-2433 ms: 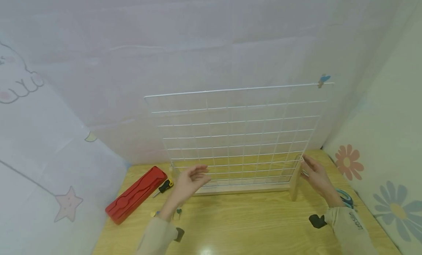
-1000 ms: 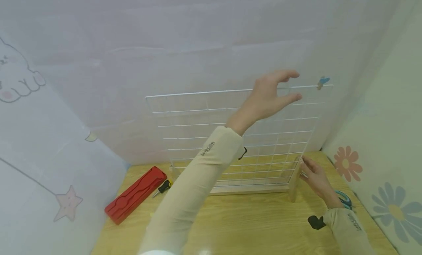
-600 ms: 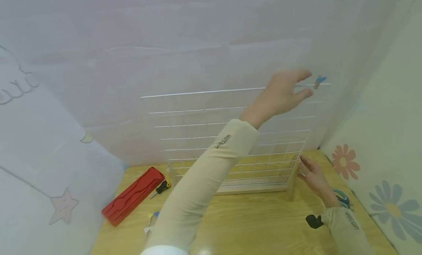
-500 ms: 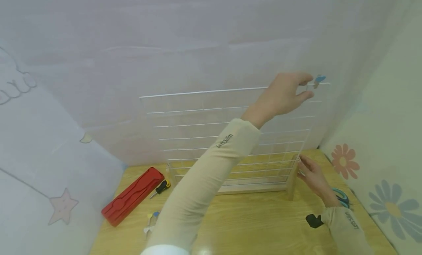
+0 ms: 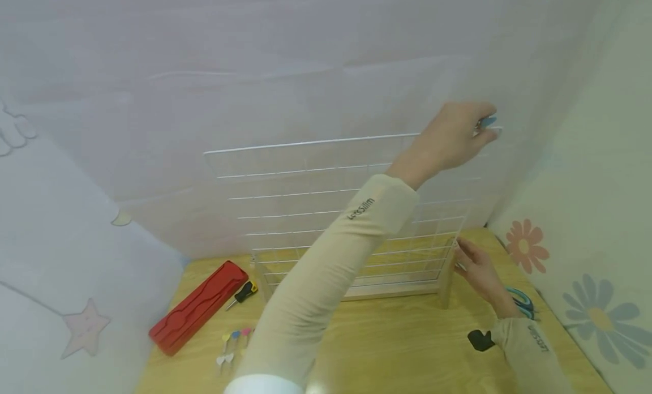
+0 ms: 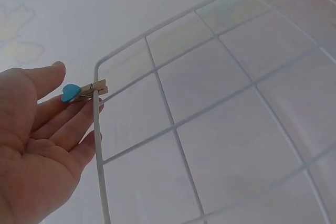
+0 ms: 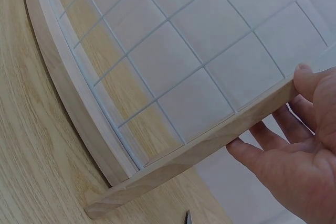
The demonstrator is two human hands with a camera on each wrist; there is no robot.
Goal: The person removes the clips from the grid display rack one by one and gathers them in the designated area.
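Observation:
A small wooden clothespin (image 6: 94,88) with a blue heart (image 6: 71,93) is clipped on the white wire grid panel (image 6: 173,125) near its top corner. My left hand (image 5: 453,132) is around the clothespin. In the left wrist view the left thumb stands apart from the heart, while the fingers lie behind it; whether they touch it is unclear. The grid stands upright in a wooden frame. At its right end my right hand (image 7: 299,150) holds the wooden post (image 7: 210,142), thumb on one edge and fingertips on the other side.
On the wooden table (image 5: 387,348) a red tray (image 5: 198,307) lies at left, beside a black-and-yellow screwdriver (image 5: 242,295). Several heart-topped clothespins (image 5: 231,344) lie nearby, partly behind the left sleeve. Scissors (image 5: 522,302) with teal handles lie beside the right wrist.
My left hand has risen from the table's left side across the grid to the clothespin at its top right. The right hand has stayed at the post. The view has shifted slightly.

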